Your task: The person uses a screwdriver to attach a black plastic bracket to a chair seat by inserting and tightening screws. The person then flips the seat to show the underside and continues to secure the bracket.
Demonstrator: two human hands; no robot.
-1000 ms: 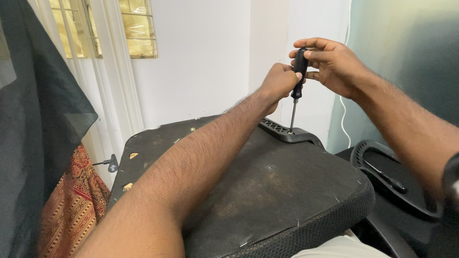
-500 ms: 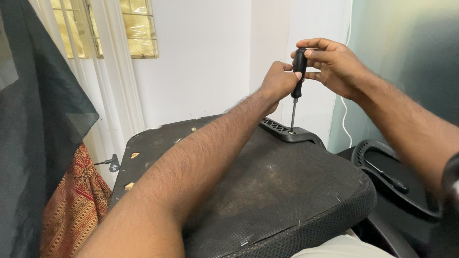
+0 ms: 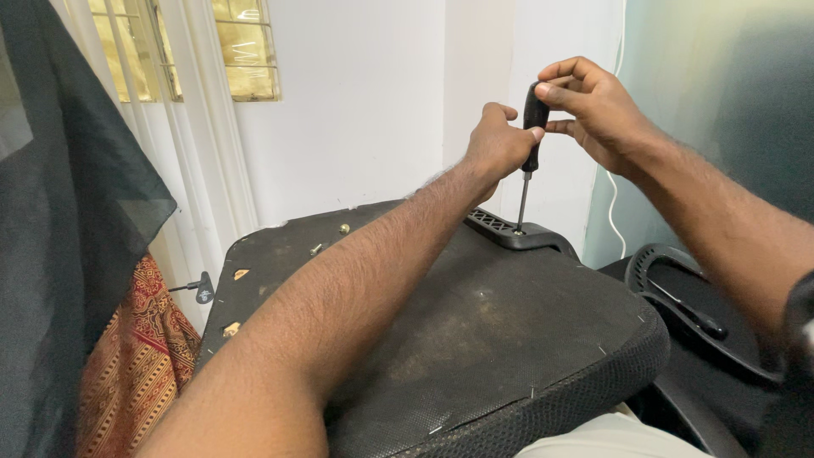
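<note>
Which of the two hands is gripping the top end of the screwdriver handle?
The right hand pinches the top of the black screwdriver handle; the left hand holds it lower down, near the shaft.

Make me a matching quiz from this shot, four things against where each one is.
Things:
1. screwdriver
2. black bracket
3. patterned red cloth
4. window

Places:
A. lower left, beside the upturned seat
B. upper left, behind the curtain
C. upright, gripped by left hand and right hand
D. on the seat's far edge, under the tool tip

Pairs: 1-C, 2-D, 3-A, 4-B
</note>
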